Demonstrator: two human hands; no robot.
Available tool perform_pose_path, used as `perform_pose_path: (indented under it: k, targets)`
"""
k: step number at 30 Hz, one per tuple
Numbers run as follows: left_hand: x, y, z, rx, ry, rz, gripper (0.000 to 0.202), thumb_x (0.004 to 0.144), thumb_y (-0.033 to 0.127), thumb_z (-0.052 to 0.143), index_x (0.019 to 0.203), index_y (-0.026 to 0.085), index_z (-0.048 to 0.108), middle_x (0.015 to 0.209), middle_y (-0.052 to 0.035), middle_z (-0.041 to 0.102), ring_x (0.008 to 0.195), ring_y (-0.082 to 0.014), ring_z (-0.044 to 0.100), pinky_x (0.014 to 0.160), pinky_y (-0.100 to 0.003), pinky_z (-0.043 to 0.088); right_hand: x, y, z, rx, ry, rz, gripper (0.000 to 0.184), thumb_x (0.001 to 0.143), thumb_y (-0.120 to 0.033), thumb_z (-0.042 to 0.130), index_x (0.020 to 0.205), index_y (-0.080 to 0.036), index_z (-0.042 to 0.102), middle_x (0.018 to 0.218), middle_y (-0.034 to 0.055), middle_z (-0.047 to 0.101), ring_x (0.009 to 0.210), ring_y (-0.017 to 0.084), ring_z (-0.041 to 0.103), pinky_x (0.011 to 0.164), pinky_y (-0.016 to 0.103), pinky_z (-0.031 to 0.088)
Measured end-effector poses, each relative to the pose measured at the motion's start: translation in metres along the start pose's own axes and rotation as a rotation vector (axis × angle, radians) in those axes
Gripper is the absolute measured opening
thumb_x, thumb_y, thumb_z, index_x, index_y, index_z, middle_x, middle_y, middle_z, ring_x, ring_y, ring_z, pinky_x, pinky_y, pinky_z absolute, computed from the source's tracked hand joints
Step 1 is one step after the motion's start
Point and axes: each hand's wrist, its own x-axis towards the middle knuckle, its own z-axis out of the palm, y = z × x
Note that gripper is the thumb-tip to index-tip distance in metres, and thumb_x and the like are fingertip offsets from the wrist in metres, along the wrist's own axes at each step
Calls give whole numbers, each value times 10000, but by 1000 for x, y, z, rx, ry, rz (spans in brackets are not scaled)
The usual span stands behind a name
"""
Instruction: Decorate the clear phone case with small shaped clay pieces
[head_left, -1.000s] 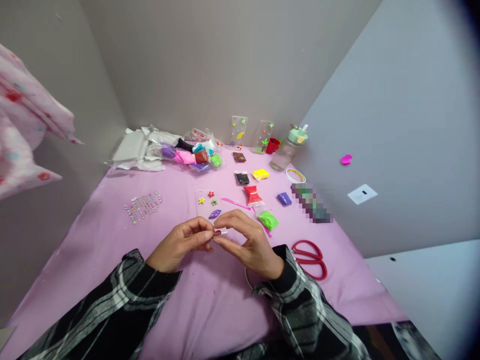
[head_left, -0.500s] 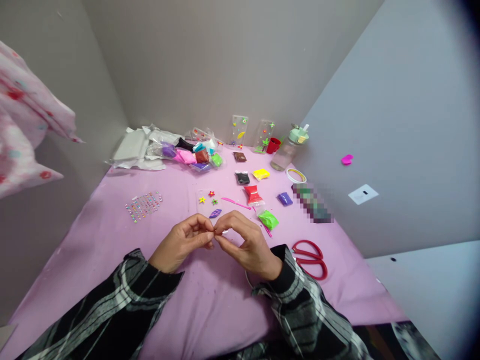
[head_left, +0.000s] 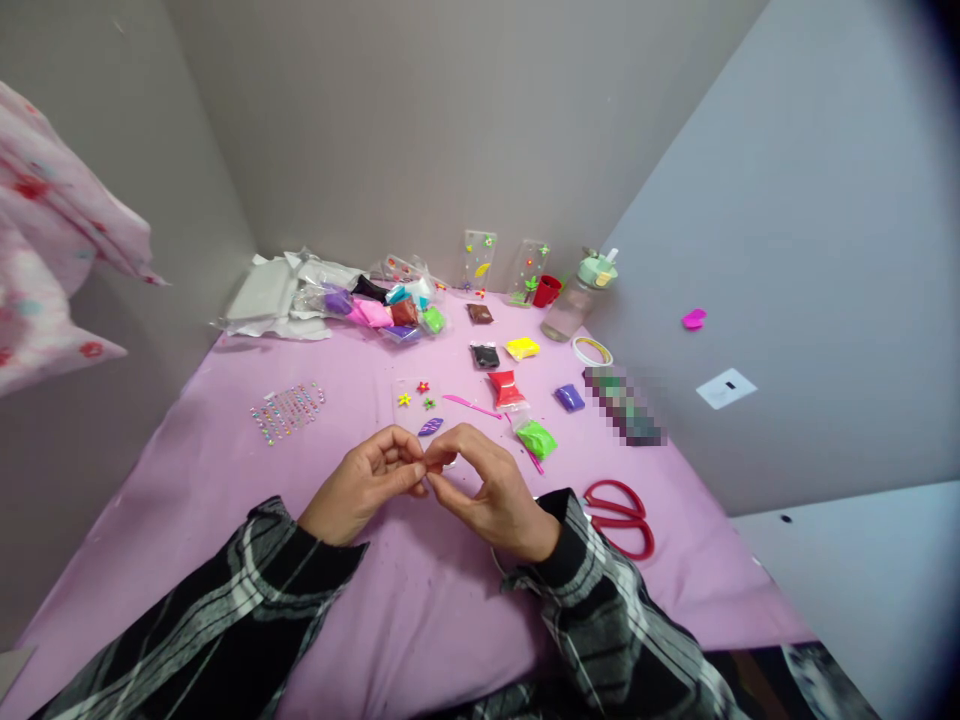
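Observation:
My left hand (head_left: 367,482) and my right hand (head_left: 491,490) meet fingertip to fingertip above the middle of the table. Both are closed in a pinch; whatever lies between the fingertips is too small and hidden to name. Just beyond them is a clear phone case (head_left: 401,388) bearing a yellow flower (head_left: 405,399), a red flower (head_left: 424,386) and a green flower (head_left: 430,403). A purple striped leaf shape (head_left: 430,427) lies at its near end, close to my fingers. Right of it rest a pink plastic knife (head_left: 472,405) and a green clay packet (head_left: 537,438).
Red-handled scissors (head_left: 622,520) lie by my right wrist. Clay packets in red (head_left: 506,389), black (head_left: 485,356), yellow (head_left: 523,348) and purple (head_left: 570,398) are spread beyond. A gem sticker sheet (head_left: 289,412) is at left. A bottle (head_left: 574,300) and red cup (head_left: 547,291) stand at the back.
My right hand has shifted very slightly to the left, its index finger a little more raised. The left hand stays nearly in place, and the things on the table have not moved.

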Motion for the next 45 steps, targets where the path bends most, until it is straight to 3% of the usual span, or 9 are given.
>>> perform_pose_path:
  k: [4,10,21,31,36,41,45]
  targets:
    - [1,1,1,4,16,2,280,762,352,803,880,174,621,861,-16,694,763,-155,649,739,-303,512,0,1,0,9,-16,-9,281,920,-174,611,1200,-199,596,997,77,635,900,182,605,806,345,542]
    - [0,2,-1,3,43,2,320,740,356,821,898,181,606,794,12,661,694,-143,636,703,-294,494,-1,3,-1,-9,-15,30,72,949,-206,602,990,-193,660,908,57,647,849,170,619,759,318,527]
    - [1,0,-2,-3,11,-15,287,768,342,805,945,169,658,870,-23,705,746,-150,644,740,-299,503,-3,9,1,6,43,38,152,930,-219,648,1075,-203,690,875,47,653,787,157,612,698,290,517]
    - [2,-4,-6,8,53,3,306,747,348,820,944,171,667,789,-1,707,686,-138,641,706,-282,501,1,6,-2,70,10,74,16,914,-189,643,916,-183,657,848,31,635,789,146,596,713,279,502]
    - [0,0,1,37,127,39,262,706,281,854,880,162,698,703,36,664,621,-102,587,624,-218,466,0,6,3,-21,4,71,87,852,-97,594,848,-182,609,817,13,589,774,144,573,710,277,476]
    - [-1,6,-2,-47,155,46,251,708,352,854,844,177,737,695,42,644,592,-82,565,591,-188,475,1,12,3,-13,165,228,68,906,-206,638,899,-182,701,807,24,619,763,146,575,710,283,464]
    - [1,7,-6,-163,169,24,331,712,446,838,910,189,774,776,16,666,703,-90,616,693,-182,528,3,15,-2,293,185,366,151,916,-260,645,1020,-207,741,884,37,681,796,142,615,731,279,502]
